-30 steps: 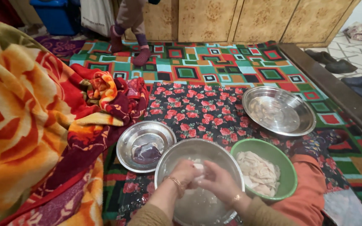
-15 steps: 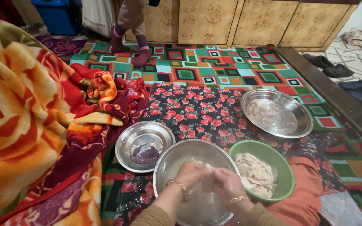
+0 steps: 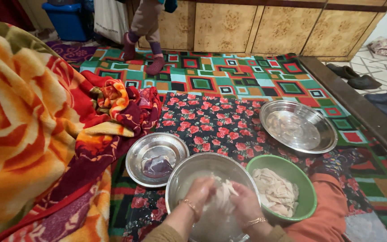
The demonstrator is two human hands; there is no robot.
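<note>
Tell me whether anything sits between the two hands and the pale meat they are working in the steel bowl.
Nothing visible does. The left hand and right hand both grip the pale meat directly, inside the steel bowl.

Evenly lit by soft indoor light from above, bright enough for full colour, with only faint shadows beside the steel basin point(image 3: 189, 172). Mild glare on the wide steel tray point(image 3: 299, 126) beyond the basin and on the small steel plate point(image 3: 156, 157) left of it. Sharp near the basin, slightly smeared at the hands inside it, stretched and bowed toward the outer edges.
</note>
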